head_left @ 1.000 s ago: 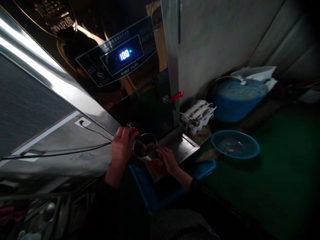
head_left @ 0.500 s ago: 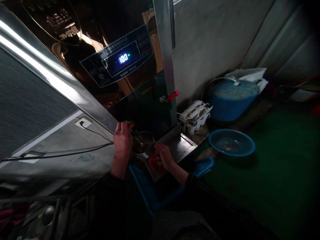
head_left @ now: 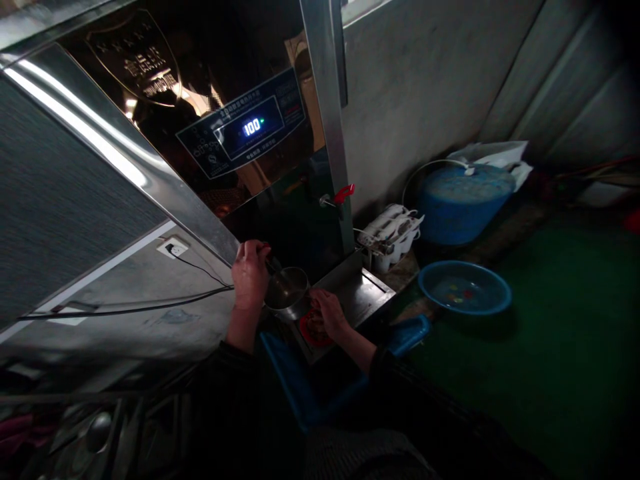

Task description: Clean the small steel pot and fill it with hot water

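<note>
My left hand (head_left: 251,273) is closed around the left tap handle of a tall steel water boiler (head_left: 280,173), whose display reads 100. Just under that tap stands a small steel cup (head_left: 287,292). My right hand (head_left: 326,313) grips the cup low on its near side, over a red-rimmed object (head_left: 311,332) on the boiler's drip tray (head_left: 365,293). A second tap with a red handle (head_left: 343,194) sticks out at the boiler's right corner, untouched.
A blue basin (head_left: 465,288) with water sits on the green floor at right, a large blue bucket (head_left: 465,200) behind it. White filter cartridges (head_left: 393,230) lie beside the boiler. A blue stool edge (head_left: 295,387) is below my hands. Cables run to a wall socket (head_left: 173,248) at left.
The view shifted slightly down and right. My left hand stays on the tap and my right hand stays on the cup; both barely moved.
</note>
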